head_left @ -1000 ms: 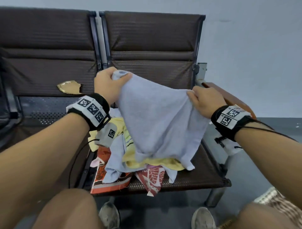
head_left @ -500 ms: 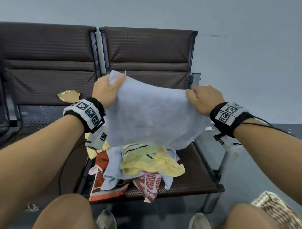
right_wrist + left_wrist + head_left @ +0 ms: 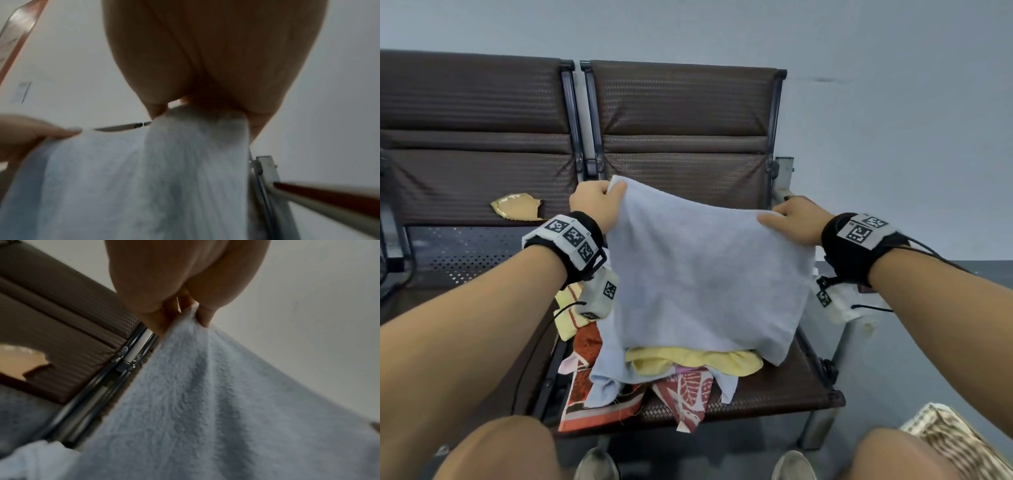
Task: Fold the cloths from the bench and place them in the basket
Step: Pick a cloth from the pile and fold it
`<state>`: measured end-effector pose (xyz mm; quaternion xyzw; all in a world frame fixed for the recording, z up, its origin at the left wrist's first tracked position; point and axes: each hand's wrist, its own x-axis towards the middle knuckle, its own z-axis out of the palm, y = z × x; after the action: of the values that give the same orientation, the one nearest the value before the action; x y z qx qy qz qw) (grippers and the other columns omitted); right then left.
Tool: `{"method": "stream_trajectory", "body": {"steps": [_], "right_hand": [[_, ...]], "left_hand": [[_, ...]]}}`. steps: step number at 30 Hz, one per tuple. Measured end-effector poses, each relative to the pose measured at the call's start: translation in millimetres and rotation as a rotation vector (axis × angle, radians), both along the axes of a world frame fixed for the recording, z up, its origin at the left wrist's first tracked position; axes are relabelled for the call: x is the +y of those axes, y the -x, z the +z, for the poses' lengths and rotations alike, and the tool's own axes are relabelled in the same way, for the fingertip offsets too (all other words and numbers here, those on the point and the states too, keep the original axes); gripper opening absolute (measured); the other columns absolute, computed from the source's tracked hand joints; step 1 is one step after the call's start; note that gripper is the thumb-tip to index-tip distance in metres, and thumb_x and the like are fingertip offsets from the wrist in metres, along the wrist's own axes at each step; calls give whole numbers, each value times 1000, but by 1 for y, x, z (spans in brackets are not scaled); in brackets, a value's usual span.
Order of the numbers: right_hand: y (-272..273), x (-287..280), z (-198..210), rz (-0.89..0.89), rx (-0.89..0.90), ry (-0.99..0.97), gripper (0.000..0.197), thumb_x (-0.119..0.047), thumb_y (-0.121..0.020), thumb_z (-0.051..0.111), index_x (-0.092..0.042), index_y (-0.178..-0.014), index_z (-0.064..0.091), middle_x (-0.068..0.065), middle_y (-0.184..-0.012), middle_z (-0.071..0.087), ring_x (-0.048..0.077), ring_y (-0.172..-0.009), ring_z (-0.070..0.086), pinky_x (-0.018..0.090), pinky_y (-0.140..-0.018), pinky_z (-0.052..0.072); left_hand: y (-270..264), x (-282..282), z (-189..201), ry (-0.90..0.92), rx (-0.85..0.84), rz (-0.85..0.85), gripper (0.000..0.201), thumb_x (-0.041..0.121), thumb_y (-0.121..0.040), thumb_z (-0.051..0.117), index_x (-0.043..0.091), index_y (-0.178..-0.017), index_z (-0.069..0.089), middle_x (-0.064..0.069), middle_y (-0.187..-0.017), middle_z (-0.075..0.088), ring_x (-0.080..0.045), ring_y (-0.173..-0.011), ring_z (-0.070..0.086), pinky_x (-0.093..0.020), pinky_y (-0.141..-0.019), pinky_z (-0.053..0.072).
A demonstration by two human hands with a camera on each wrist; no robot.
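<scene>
**Blue cloth finally spread out, fold comes next**

So the blue cloth hangs between both hands now; left hand pinches one top corner, right hand pinches the other, and both sets of fingers are curled tight on the fabric; the left wrist view shows the fingers bunching the corner between them pretty clearly.

What's different: a second ago the cloth was a droopy cone with its bottom still tangled in the pile; half a second ago it was up and clear of the pile; now it has come back down a bit and hangs as a flat sheet, top edge stretched nearly straight, lower edge draping just onto the yellow cloth on top of the pile. The hands look further apart than they were too.

My read: the shake-out is done and the cloth is squared up, so the first fold (corners together, or laid flat and folded over) should be the next move; nothing's folded yet.

The pile sits on the right seat of the tabletop, so plenty is left. Something woven pokes in at the bottom right; probably the basket, can't tell for sure.
</scene>
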<state>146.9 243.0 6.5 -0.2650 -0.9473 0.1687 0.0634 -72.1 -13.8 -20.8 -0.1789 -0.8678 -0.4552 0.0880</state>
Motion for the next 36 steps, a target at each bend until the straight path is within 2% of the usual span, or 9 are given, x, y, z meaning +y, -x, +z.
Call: {"method": "stream_trajectory", "body": {"steps": [3,6,12,16,19,21,26,31,36], "right_hand": [[9,-8,-5,-122,224,343,40,-42,-96,45,-12,-95,72,13,-107,69,33,-102,65,44,-95,52],[20,-29,-7,-201,369,666,36,-25,-100,48,6,-110,64,16,-101,66,30,-90,65,38,-81,57],[31,-70,-2,-119,490,1149,46,-32,-99,56,6,-124,59,24,-117,67,38,-117,63,42,-98,52],[23,-77,-2,1,359,956,13,-7,-91,54,-3,-95,66,20,-94,63,29,-92,61,34,-72,51],[13,-73,-3,115,304,917,34,10,-87,42,3,-112,64,29,-116,63,37,-113,61,45,-98,49],[7,-71,-1,184,272,929,43,12,-88,41,3,-125,62,27,-127,62,36,-120,60,45,-106,45],[7,-59,4,252,289,900,31,1,-94,48,7,-123,58,15,-110,63,24,-100,59,34,-88,46],[8,-16,-1,179,110,596,38,-30,-78,83,-12,-109,72,6,-108,75,23,-99,72,36,-86,59],[26,17,-12,18,113,289,20,-26,-87,72,-8,-96,75,5,-82,71,18,-68,68,30,-67,61]], "left_hand": [[-14,17,10,-349,-271,14,41,33,-91,60,14,-57,48,-5,-64,49,-24,-65,45,-27,-58,41],[-47,37,18,-644,-518,-186,34,27,-90,66,11,-61,56,3,-50,54,-15,-47,51,-20,-48,39],[-122,59,10,-359,-366,-608,37,18,-98,61,-9,-73,57,-9,-63,46,-14,-52,44,-22,-50,41],[-131,52,10,-278,-459,-674,36,23,-98,59,-11,-93,69,-17,-81,67,-21,-62,63,-25,-58,53],[-116,45,12,-449,-451,-477,14,12,-83,59,0,-86,65,-13,-74,62,-21,-56,58,-30,-56,49],[-104,40,11,-433,-420,-444,38,-1,-71,54,-5,-108,58,-16,-88,59,-25,-75,56,-35,-66,47],[-92,35,11,-258,-642,-785,49,4,-79,57,-1,-127,61,-21,-127,65,-34,-120,62,-46,-104,46],[-67,50,10,-246,-626,-722,30,21,-93,68,7,-119,68,-9,-111,75,-22,-95,74,-30,-68,60],[-44,82,6,-173,-323,-568,6,16,-91,69,15,-92,75,-9,-98,74,-25,-96,70,-37,-83,58]]}}
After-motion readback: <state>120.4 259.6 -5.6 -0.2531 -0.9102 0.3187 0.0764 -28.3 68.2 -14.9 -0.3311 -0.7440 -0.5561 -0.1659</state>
